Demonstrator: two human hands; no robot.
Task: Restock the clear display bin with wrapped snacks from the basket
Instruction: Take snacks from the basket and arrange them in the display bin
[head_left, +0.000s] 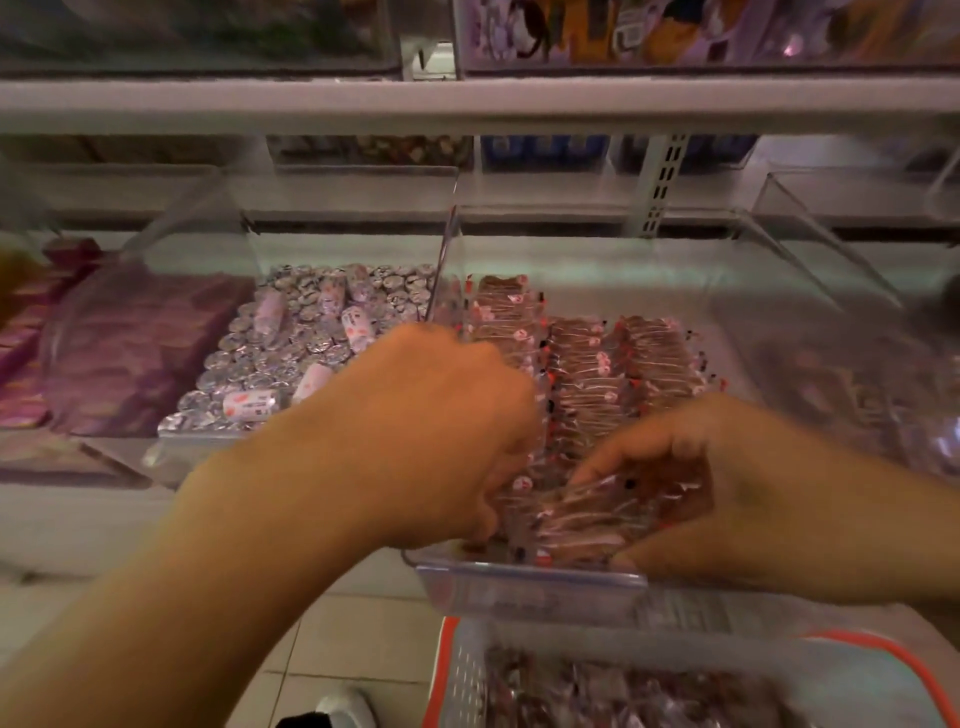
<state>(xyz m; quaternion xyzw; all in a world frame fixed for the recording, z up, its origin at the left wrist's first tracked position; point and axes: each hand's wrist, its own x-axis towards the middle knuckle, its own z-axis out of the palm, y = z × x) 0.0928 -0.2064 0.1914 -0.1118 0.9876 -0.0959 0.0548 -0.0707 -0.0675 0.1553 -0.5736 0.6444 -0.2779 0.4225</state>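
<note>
Wrapped snacks (597, 499) bunched at near end of clear display bin (530, 584), clamped by right hand (727, 483) to slot in as one stack. Left hand (441, 431) curled at near-left rows, steadying them; grip unclear. Basket (460, 670) just below, within reach.

No text can be read anywhere. The wrapped snacks (582, 364) in the clear display bin (530, 582) carry small red-and-white marks too blurred to make out. A printed label (691, 610) at the shelf's front edge, right of the bin, shows only grey smeared lines.
</note>
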